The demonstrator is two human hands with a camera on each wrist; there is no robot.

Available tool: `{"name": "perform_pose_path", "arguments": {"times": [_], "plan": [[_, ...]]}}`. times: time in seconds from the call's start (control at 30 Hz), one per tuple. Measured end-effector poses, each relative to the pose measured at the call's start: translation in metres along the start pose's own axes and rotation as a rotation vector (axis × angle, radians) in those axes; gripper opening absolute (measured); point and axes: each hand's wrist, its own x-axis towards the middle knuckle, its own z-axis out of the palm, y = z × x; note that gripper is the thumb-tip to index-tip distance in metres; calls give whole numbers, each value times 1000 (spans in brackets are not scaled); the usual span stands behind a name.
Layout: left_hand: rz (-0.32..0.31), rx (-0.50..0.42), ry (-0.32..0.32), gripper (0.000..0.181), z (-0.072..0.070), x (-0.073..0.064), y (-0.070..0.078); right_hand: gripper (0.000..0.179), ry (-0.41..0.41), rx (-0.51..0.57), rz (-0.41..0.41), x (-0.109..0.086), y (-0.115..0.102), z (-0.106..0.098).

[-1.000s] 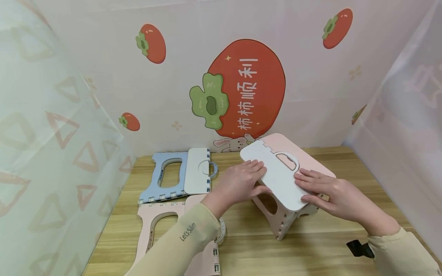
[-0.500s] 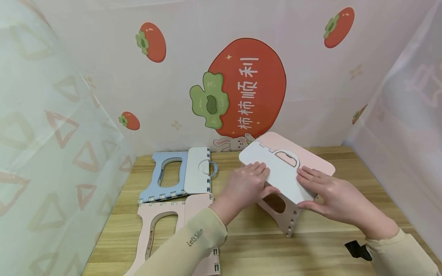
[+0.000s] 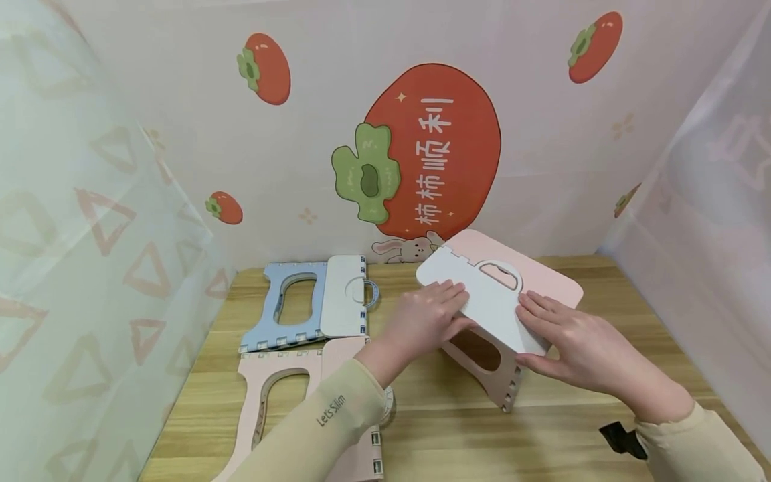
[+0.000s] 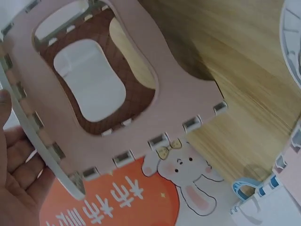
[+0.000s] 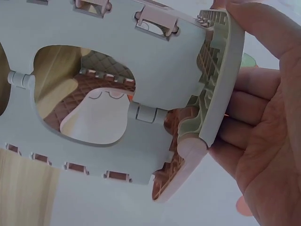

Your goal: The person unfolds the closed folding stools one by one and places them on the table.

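Note:
An unfolded pink-and-white folding stool (image 3: 476,301) stands at an angle on the right half of the table. My left hand (image 3: 424,321) holds the near left edge of its white seat half, fingers on top and thumb at the rim. My right hand (image 3: 578,341) lies over the near right end, with its thumb at the corner. In the left wrist view the pink leg panel (image 4: 178,80) has an hourglass opening, and my fingers (image 4: 23,160) lie against the seat top. The right wrist view shows a pale hinged leg panel (image 5: 164,66) and the ribbed underside; the thumb sits at the seat edge.
Left on the wooden table (image 3: 458,442) lie a folded blue-and-white stool (image 3: 343,308) and, nearer, a folded pink stool (image 3: 255,385), partly under my left forearm. Cloth walls (image 3: 301,154) with persimmon prints close off the back and sides. A black strap (image 3: 623,442) hangs by my right cuff.
The unfolded stool has turned slightly, its near leg shifting right. My right thumb has moved to the seat's near corner. In the last half second little differs.

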Motion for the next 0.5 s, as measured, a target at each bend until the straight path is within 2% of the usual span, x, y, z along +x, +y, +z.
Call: {"name": "perform_pose_path", "arguments": {"times": [0.1, 0.23, 0.37, 0.5], "plan": [[-22, -83, -67, 52, -1, 0, -12, 76, 8, -3, 0, 0, 0, 0], [-36, -138, -130, 57, -1, 0, -24, 77, 16, -2, 0, -1, -1, 1], [-47, -184, -176, 60, 1, 1, -31, 77, 18, 0, 1, 0, 0, 2], [-64, -202, -196, 60, 4, 0, -34, 77, 21, -2, 2, 0, 0, 3]]}}
